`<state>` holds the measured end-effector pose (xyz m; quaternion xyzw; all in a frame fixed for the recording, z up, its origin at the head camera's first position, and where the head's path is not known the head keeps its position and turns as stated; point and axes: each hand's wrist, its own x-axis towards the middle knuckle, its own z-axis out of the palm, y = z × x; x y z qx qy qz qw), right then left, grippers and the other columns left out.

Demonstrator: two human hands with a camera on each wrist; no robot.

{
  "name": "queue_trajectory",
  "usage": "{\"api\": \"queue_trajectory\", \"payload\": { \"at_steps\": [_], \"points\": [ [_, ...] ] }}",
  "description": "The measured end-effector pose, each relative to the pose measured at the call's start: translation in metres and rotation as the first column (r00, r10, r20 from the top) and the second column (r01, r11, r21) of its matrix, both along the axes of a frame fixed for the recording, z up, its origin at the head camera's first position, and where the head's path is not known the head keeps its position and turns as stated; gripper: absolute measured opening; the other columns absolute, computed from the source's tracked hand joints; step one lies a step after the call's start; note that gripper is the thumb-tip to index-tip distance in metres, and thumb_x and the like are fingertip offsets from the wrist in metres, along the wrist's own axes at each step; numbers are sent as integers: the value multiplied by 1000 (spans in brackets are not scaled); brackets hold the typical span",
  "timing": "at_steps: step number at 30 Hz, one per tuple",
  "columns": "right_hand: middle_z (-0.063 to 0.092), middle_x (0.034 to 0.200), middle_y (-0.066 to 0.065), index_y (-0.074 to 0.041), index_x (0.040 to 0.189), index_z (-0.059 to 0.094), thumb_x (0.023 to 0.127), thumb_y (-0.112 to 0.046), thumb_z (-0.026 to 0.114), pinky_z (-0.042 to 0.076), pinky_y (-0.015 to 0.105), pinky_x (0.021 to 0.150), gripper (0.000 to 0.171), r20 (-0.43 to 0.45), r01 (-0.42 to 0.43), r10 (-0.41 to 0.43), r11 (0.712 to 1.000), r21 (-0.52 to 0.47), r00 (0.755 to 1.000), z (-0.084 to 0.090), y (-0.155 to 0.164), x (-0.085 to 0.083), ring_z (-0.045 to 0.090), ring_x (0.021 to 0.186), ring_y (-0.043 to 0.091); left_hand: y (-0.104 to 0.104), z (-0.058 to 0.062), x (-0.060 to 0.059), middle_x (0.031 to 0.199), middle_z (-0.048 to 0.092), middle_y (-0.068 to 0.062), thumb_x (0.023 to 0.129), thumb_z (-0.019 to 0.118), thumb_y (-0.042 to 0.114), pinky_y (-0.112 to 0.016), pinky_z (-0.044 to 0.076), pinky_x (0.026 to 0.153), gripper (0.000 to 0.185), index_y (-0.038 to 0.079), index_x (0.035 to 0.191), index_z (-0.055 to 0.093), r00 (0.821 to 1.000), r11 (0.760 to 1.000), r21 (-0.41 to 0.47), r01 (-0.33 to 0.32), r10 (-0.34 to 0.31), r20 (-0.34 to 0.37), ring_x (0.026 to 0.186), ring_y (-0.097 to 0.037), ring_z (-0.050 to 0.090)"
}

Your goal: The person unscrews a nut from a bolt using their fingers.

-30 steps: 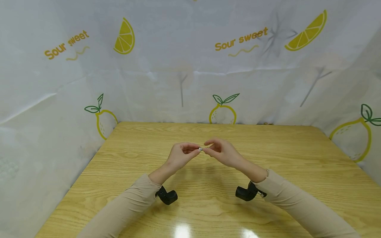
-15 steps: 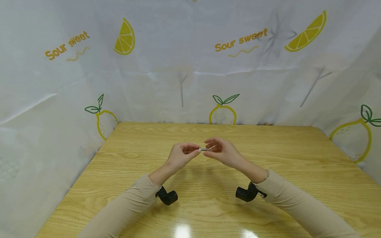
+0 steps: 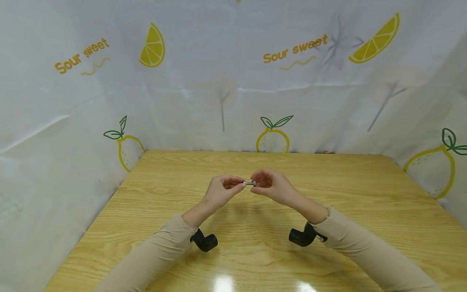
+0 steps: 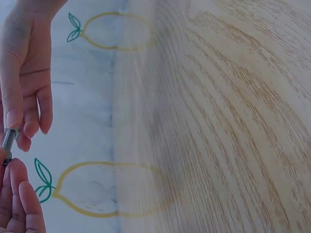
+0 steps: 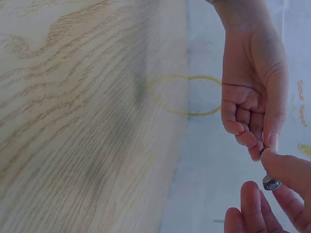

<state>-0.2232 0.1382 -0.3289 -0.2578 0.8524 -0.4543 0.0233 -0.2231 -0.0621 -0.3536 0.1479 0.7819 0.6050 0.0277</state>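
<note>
A small metal bolt lies level between both hands in the head view. My left hand pinches its left end between thumb and fingers. Around the right end, my right hand holds thumb and fingers apart, with a gap showing about the hexagonal end. In the left wrist view the bolt shows a threaded shank, and the right thumb is close to its upper end. The right wrist view shows the bolt's hexagonal end uncovered; the right thumb hides part of the shank.
Below the hands spreads a wood-grain table. A white curtain with lemon prints stands behind it and along its sides. A black wrist camera mount hangs under the left forearm, another mount under the right.
The right thumb and fingers have parted from the bolt, so its right end shows, and have closed in slightly around that end since. The left hand keeps its pinch and place.
</note>
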Motion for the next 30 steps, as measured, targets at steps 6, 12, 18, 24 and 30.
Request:
{"api": "queue_trajectory", "payload": {
  "at_steps": [6,12,18,24,30],
  "points": [
    [68,95,21,7,114,59,94,-19,56,56,36,74,32,31,-3,2,1000,30,1000,0,1,-1,68,81,24,0,0,1,104,69,-16,88,65,16,-37,55,80,23,3,107,69,1000,1000,-6,0,0,-8,93,-29,66],
    [69,93,21,5,108,62,95,-18,55,56,36,74,28,38,-8,7,999,42,999,0,1,-1,68,78,19,0,-1,1,104,69,-16,88,65,15,-40,55,81,23,3,107,69,1000,1000,0,-2,2,-9,93,-29,65],
    [65,102,19,3,108,60,88,-12,65,55,25,71,26,-5,2,-2,1000,12,1000,-1,1,0,66,87,22,0,-1,0,103,69,-16,88,65,15,-42,55,82,23,3,107,68,1000,1000,13,0,0,-2,96,-35,64],
    [67,99,23,3,113,58,91,-18,61,57,34,74,30,53,8,-8,1000,0,999,0,0,0,68,82,23,1,-1,-1,103,69,-16,89,64,15,-42,54,82,22,3,107,68,1000,1000,5,-2,2,7,94,-32,65],
    [67,89,27,8,108,61,99,-24,47,58,41,73,36,153,-9,11,1000,-16,988,1,0,-1,69,74,25,1,0,0,105,69,-16,89,64,15,-44,54,84,23,3,108,68,1000,1000,11,-2,1,13,96,-33,64]
  ]
}}
